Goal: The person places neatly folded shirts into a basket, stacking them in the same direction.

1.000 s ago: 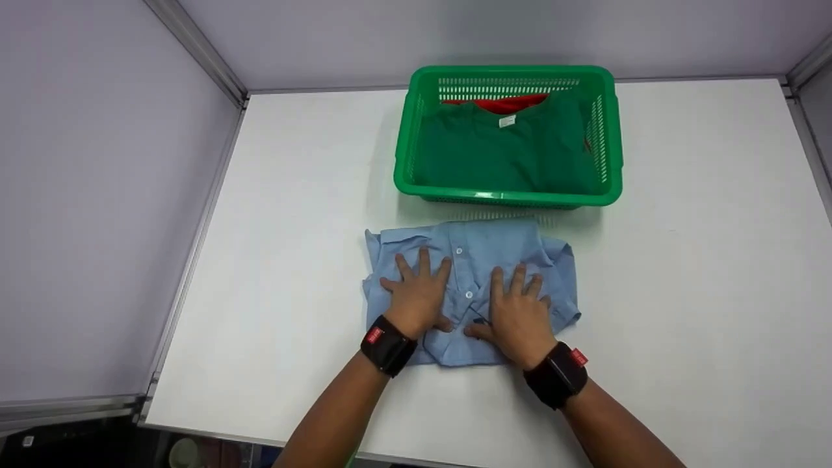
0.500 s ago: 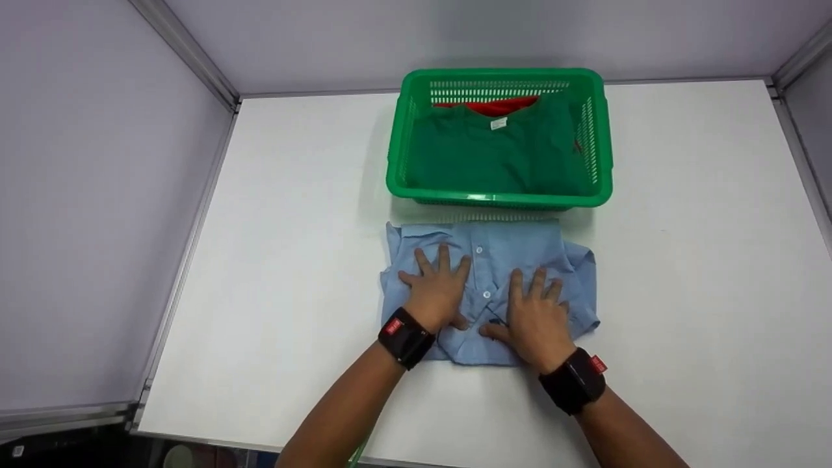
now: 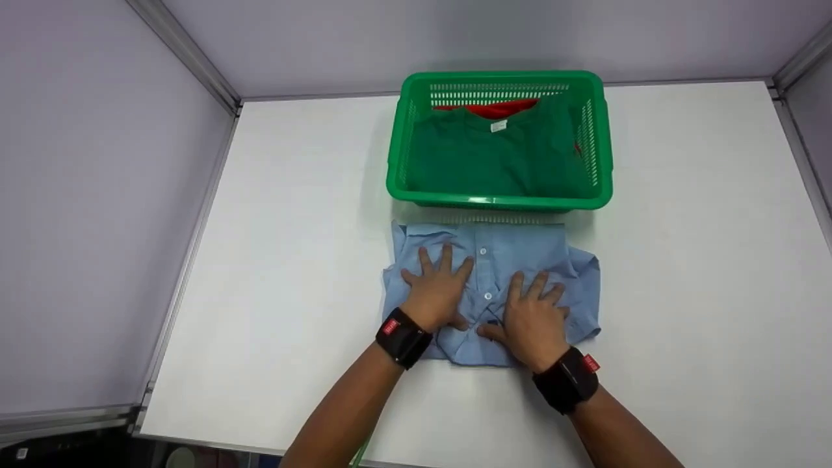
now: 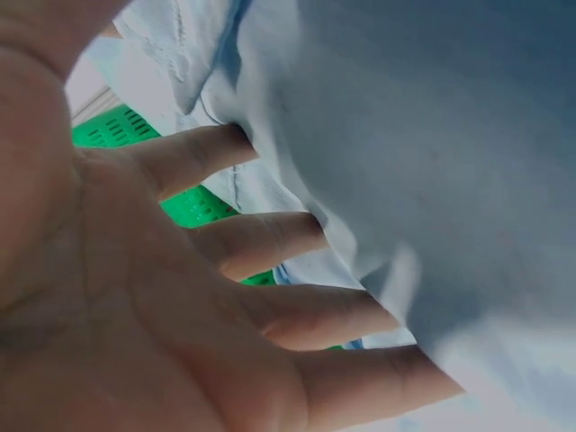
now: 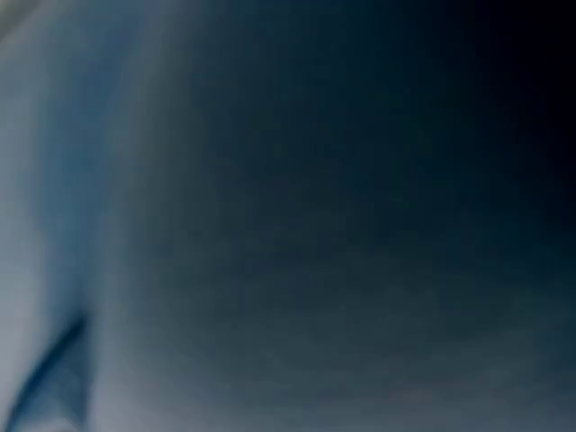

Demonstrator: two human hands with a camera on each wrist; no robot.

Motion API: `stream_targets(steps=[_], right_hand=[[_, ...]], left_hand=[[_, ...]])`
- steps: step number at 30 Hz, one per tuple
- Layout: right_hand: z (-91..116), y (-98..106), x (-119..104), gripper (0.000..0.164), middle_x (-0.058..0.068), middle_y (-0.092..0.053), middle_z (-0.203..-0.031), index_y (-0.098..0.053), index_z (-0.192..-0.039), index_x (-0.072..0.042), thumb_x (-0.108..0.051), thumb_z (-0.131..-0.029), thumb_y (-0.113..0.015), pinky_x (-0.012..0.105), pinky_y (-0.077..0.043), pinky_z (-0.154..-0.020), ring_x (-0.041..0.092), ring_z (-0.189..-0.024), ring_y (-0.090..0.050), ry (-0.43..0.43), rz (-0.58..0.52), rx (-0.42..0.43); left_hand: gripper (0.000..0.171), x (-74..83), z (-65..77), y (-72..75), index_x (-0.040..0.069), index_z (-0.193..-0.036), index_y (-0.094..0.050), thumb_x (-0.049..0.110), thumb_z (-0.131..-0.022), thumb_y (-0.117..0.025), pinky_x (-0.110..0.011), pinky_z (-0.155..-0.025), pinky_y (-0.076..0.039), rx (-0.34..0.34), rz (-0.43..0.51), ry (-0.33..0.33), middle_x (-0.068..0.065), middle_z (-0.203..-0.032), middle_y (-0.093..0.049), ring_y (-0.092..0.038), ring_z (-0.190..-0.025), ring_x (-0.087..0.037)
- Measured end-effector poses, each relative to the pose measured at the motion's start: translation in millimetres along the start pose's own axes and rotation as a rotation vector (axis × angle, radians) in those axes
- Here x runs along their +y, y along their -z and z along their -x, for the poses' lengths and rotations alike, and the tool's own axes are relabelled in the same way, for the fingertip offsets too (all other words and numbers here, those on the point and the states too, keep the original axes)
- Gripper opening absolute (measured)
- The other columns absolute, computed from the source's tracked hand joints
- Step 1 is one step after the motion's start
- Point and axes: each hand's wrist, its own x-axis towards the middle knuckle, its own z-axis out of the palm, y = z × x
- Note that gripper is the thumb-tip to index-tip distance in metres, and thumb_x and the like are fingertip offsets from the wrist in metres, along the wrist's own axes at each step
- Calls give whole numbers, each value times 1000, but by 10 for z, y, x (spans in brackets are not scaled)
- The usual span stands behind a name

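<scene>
A light blue buttoned shirt [image 3: 520, 244] lies folded into a rough rectangle on the white table, with creases and loose edges at its sides. My left hand [image 3: 434, 294] rests on the left half of it, fingers spread. On the right half lies my right hand [image 3: 534, 318], also with fingers extended. White buttons show between the two hands. In the left wrist view the palm of my left hand [image 4: 162, 288] is seen, its straight fingertips meeting the blue cloth [image 4: 405, 162]. The right wrist view holds only dark, blurred cloth [image 5: 270, 270]; no fingers show there.
Just behind the shirt stands a green plastic basket [image 3: 500, 203]. Inside it lies a dark green shirt [image 3: 481, 159] with a white label, and red cloth [image 3: 504, 109] shows behind that. Grey walls border the white table [image 3: 286, 260] at the back and sides.
Both hands and the blue shirt have shifted to the right relative to the basket, mostly in the first half second. The hands stay laid on the shirt.
</scene>
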Motion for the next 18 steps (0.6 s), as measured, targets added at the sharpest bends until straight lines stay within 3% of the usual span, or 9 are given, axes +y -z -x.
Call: stream_targets(steps=[11,14,16,18], right_hand=[[-17,18,-4,120,51,-53,-137,-52,-145,14,-75,-71,-84,72,-59,-68,71,-116,-59,8,12,-3],[-37,76,48,118,52,-50,-139,-50,-146,15,-71,-74,-84,71,-59,-71,72,-118,-57,11,-72,-59],[-57,147,129,113,51,-50,-141,-47,-148,16,-67,-79,-83,70,-59,-75,70,-120,-57,13,-179,-120],[-82,230,270,107,46,-55,-139,-45,-149,15,-62,-85,-81,67,-60,-82,62,-118,-63,-9,-314,-183]], left_hand=[[119,-51,-17,17,24,-167,-34,42,-69,-100,-88,-105,-32,-5,25,-6,-21,-176,-17,-13,-155,-65],[115,-85,-7,55,24,-166,-36,41,-71,-98,-88,-106,-31,-13,55,-15,-21,-176,-18,-12,-156,-64],[107,-146,15,93,23,-165,-38,40,-77,-96,-87,-108,-30,-22,109,-35,-18,-175,-22,-13,-157,-62],[95,-249,54,143,21,-163,-42,37,-84,-91,-79,-115,-33,-11,197,-69,-16,-174,-29,-20,-159,-55]])
